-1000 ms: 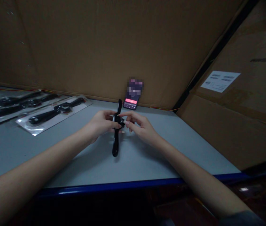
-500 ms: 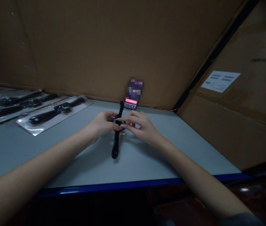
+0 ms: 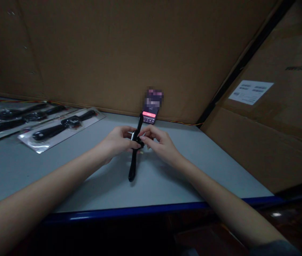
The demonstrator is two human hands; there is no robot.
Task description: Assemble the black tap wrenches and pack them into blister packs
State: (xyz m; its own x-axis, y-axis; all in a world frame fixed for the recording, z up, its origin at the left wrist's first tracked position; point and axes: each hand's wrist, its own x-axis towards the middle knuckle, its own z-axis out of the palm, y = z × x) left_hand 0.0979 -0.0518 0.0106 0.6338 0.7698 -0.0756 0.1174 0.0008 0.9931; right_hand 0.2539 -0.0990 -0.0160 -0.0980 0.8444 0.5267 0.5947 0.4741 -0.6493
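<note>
A black spokeshave (image 3: 132, 167) with a long handle on either side of its middle is held upright-slanting above the table. My left hand (image 3: 121, 139) grips it around the middle, thumb in front and fingers behind. A small bright metal edge shows beside those fingers. My right hand (image 3: 158, 140) has its thumb and fingertips pinched at the right side of the spokeshave's middle, on a small part that the fingertips mostly hide.
Several packs, including a carded spokeshave (image 3: 68, 124), lie at the left of the grey table (image 3: 108, 192). A lit phone (image 3: 151, 115) leans on the cardboard wall (image 3: 100, 53) behind. A labelled carton (image 3: 260, 124) stands at the right, and thin wires (image 3: 185, 123) run along the back.
The spokeshave has shifted slightly right and turned a little, showing more of its metal edge. My right fingertips have moved a little at its middle.
</note>
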